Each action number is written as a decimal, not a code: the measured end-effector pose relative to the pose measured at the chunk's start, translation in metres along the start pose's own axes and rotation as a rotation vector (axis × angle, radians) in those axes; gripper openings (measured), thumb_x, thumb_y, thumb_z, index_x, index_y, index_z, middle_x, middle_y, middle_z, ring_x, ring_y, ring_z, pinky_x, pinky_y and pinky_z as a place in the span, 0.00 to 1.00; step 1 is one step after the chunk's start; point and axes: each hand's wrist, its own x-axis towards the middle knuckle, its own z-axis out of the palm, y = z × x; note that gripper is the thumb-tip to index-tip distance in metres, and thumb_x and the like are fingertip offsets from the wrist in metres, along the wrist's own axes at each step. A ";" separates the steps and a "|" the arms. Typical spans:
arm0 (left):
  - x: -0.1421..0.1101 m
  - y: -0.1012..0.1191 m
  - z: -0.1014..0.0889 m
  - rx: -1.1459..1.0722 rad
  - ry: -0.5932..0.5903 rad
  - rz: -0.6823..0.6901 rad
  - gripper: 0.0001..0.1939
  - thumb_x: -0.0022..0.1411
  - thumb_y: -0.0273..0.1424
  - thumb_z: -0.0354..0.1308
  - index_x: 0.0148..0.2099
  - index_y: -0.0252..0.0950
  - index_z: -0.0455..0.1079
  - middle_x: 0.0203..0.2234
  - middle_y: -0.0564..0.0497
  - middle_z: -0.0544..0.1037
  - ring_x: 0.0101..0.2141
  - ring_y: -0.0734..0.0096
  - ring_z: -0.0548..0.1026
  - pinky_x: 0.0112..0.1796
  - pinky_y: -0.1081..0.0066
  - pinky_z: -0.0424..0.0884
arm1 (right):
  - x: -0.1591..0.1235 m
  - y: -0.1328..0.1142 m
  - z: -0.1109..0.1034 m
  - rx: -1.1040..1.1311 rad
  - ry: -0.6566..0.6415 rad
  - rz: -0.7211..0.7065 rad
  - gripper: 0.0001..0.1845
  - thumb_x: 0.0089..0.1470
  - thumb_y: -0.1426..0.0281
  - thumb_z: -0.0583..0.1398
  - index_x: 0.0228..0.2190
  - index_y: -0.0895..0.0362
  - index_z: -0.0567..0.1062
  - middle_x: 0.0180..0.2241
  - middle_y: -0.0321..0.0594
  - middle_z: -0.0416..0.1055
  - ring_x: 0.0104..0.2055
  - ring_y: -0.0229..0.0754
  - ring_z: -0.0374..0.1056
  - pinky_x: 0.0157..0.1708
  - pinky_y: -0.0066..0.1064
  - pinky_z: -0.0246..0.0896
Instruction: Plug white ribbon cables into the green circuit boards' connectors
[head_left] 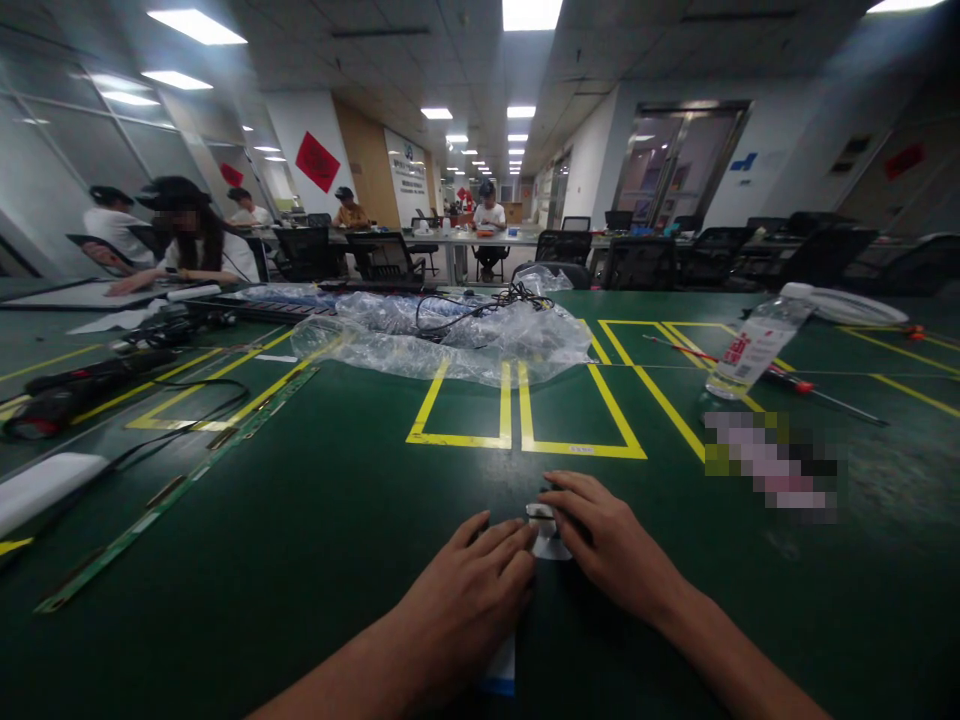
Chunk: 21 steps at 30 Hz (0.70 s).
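Both hands meet low in the middle of the view, over the green table [345, 540]. Between their fingertips is a small white piece [541, 513] with a dark strip across it; its kind is too small to make out. My left hand [480, 585] comes from the left, its bent fingers pressed together against the piece's near side. From the right, my right hand [600, 520] curls its fingers onto the other side. A pale, see-through bit [552, 547] lies just under the piece. Partly hidden below my left wrist is a white sheet [501, 660] with a blue edge.
A long green circuit strip [180, 490] lies left. Behind are clear plastic wrap [450, 335] and black cables [517, 295]. To the right stand a water bottle [757, 345] and a screwdriver [832, 398] near a blurred-out object [772, 460]. A person [195, 235] sits at the far left.
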 end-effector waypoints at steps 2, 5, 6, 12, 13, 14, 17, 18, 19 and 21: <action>-0.002 -0.009 -0.003 -0.056 0.046 -0.016 0.16 0.74 0.30 0.45 0.60 0.40 0.64 0.64 0.47 0.66 0.63 0.60 0.63 0.62 0.51 0.61 | 0.000 0.001 -0.001 -0.001 -0.006 0.008 0.17 0.63 0.74 0.54 0.50 0.53 0.76 0.58 0.46 0.68 0.62 0.50 0.61 0.61 0.51 0.58; -0.007 -0.038 -0.010 -0.054 0.117 -0.127 0.17 0.74 0.32 0.44 0.62 0.43 0.63 0.65 0.51 0.63 0.64 0.64 0.61 0.61 0.58 0.63 | 0.000 0.001 -0.002 0.002 -0.019 0.020 0.17 0.63 0.73 0.55 0.50 0.52 0.76 0.59 0.46 0.68 0.62 0.52 0.61 0.61 0.52 0.58; -0.009 -0.053 -0.012 -0.010 0.140 -0.201 0.18 0.74 0.34 0.43 0.61 0.43 0.64 0.66 0.53 0.63 0.64 0.66 0.60 0.61 0.59 0.62 | 0.000 0.000 -0.003 0.001 -0.029 0.027 0.17 0.63 0.73 0.55 0.50 0.52 0.76 0.59 0.46 0.68 0.62 0.52 0.61 0.61 0.52 0.58; -0.039 -0.176 -0.029 0.225 0.249 -0.711 0.24 0.70 0.36 0.41 0.60 0.29 0.66 0.64 0.36 0.63 0.65 0.50 0.59 0.62 0.48 0.55 | 0.000 -0.003 -0.004 0.001 -0.056 0.035 0.19 0.63 0.74 0.54 0.52 0.51 0.76 0.60 0.45 0.67 0.63 0.52 0.61 0.60 0.53 0.58; -0.049 -0.194 -0.032 0.248 0.266 -0.799 0.26 0.69 0.36 0.41 0.60 0.27 0.65 0.64 0.33 0.62 0.65 0.45 0.58 0.60 0.44 0.56 | 0.000 -0.002 -0.003 0.001 -0.053 0.035 0.19 0.62 0.74 0.54 0.52 0.51 0.76 0.60 0.45 0.67 0.63 0.52 0.61 0.60 0.54 0.58; -0.059 -0.210 -0.035 0.271 0.283 -0.879 0.27 0.68 0.37 0.41 0.61 0.25 0.64 0.65 0.30 0.60 0.65 0.41 0.56 0.59 0.41 0.55 | 0.000 -0.002 -0.003 0.001 -0.050 0.035 0.19 0.62 0.74 0.54 0.52 0.51 0.76 0.60 0.46 0.67 0.63 0.52 0.61 0.60 0.54 0.58; -0.089 -0.243 -0.045 0.308 0.309 -1.073 0.32 0.68 0.43 0.39 0.62 0.24 0.62 0.65 0.25 0.58 0.64 0.32 0.55 0.56 0.36 0.56 | -0.001 -0.002 -0.003 0.001 -0.052 0.041 0.19 0.63 0.73 0.54 0.53 0.51 0.75 0.60 0.45 0.67 0.63 0.52 0.61 0.60 0.53 0.59; -0.096 -0.250 -0.048 0.307 0.304 -1.119 0.33 0.68 0.45 0.38 0.62 0.25 0.63 0.64 0.24 0.59 0.63 0.30 0.57 0.54 0.35 0.58 | -0.001 -0.002 -0.003 0.001 -0.056 0.042 0.19 0.63 0.73 0.54 0.53 0.51 0.75 0.60 0.45 0.67 0.63 0.52 0.61 0.60 0.53 0.59; -0.102 -0.255 -0.049 0.303 0.295 -1.155 0.34 0.68 0.46 0.37 0.61 0.25 0.65 0.62 0.23 0.62 0.61 0.28 0.60 0.52 0.35 0.59 | -0.001 -0.002 -0.003 0.001 -0.062 0.042 0.20 0.63 0.73 0.54 0.53 0.51 0.75 0.60 0.45 0.67 0.63 0.52 0.61 0.60 0.53 0.59; -0.109 -0.262 -0.052 0.290 0.270 -1.193 0.36 0.68 0.49 0.36 0.59 0.24 0.66 0.59 0.22 0.65 0.59 0.26 0.63 0.50 0.37 0.61 | -0.001 -0.002 -0.004 0.000 -0.069 0.043 0.20 0.63 0.73 0.54 0.53 0.51 0.76 0.60 0.46 0.67 0.63 0.52 0.61 0.60 0.53 0.59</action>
